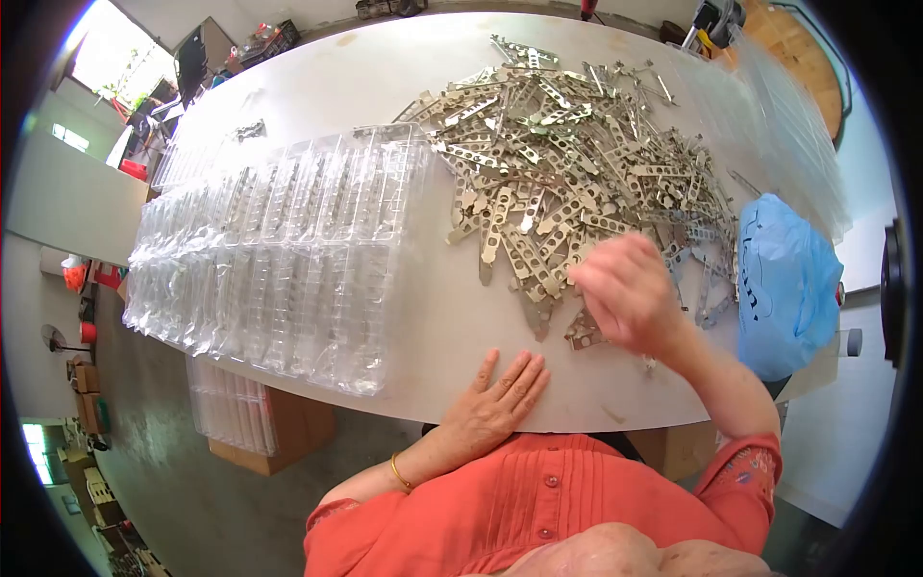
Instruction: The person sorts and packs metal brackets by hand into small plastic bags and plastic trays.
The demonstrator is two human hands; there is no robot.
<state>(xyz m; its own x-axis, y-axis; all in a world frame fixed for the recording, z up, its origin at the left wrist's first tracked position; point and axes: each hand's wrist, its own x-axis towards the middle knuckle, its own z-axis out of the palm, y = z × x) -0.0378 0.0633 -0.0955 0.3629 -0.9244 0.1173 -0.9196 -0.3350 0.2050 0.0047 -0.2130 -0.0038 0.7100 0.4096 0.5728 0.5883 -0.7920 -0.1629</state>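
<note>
My left hand point(495, 399) lies flat on the table's near edge, its fingers spread and nothing in them. My right hand point(630, 293) is closed, fingers curled together, above the near side of a big heap of flat metal strips with round holes point(567, 163). Whatever it may hold is hidden. Just below its fingers, a small metal piece point(582, 332) rests on the table. To the left of the heap stands a clear plastic tray point(385, 260) with many narrow compartments, several of which show metal parts inside under the shiny plastic.
The white table point(433, 337) has a rounded near edge. A blue plastic bag point(784, 288) sits at the right edge, with clear plastic sheets point(779, 115) behind it. Below the table at left, a stack of clear trays point(231, 409) stands beside a cardboard box point(298, 423).
</note>
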